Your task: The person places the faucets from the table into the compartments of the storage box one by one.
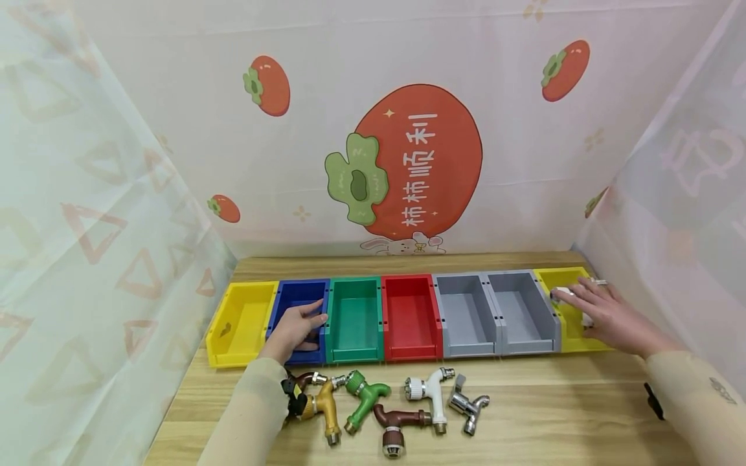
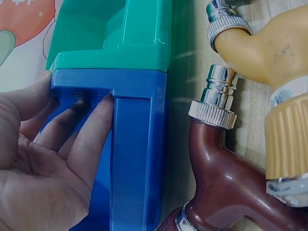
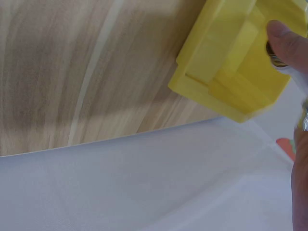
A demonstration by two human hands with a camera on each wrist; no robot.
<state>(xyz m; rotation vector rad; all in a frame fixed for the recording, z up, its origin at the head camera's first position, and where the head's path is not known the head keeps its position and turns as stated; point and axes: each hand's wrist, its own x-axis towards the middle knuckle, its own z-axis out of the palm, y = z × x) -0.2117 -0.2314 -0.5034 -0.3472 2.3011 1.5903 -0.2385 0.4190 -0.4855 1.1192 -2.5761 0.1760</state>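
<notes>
My left hand (image 1: 296,331) is at the blue bin (image 2: 137,159). Its fairly straight fingers reach inside against the side wall, and the thumb touches the rim beside the green bin (image 1: 355,323). Over the yellow bin (image 3: 207,57) at the right end, my right hand (image 1: 612,316) grips a white faucet (image 1: 562,294). In the right wrist view the thumb lies by the threaded end of that faucet, and most of its body is out of frame or covered by the hand. A brown faucet (image 2: 216,168) and a yellow faucet (image 2: 288,130) lie near my left hand.
In the row also stand a red bin (image 1: 412,323), two grey bins (image 1: 466,317) and a left yellow bin (image 1: 245,323). Before them on the wooden table lie a green faucet (image 1: 366,398), another white faucet (image 1: 434,395), a second brown faucet (image 1: 396,421) and a chrome faucet (image 1: 466,404).
</notes>
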